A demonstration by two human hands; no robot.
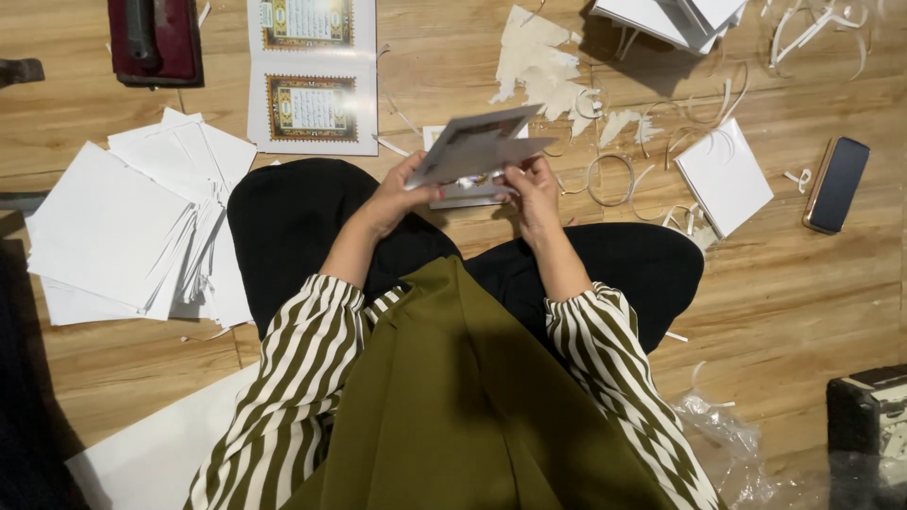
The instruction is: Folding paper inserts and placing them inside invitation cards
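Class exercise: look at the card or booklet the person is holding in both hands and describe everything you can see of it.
The booklet is a thin, flat, rectangular thing that looks like paper or card, grey-white on its upper face. It is held tilted above the wooden floor, in front of the person's knees. The left hand grips its lower left edge, the right hand its lower right. A similar pale sheet lies just beneath it. Any print on it is too blurred to make out.

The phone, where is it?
In the head view the dark phone lies on the wooden floor at the right, just right of a white square sheet stack and beyond the person's right hand.
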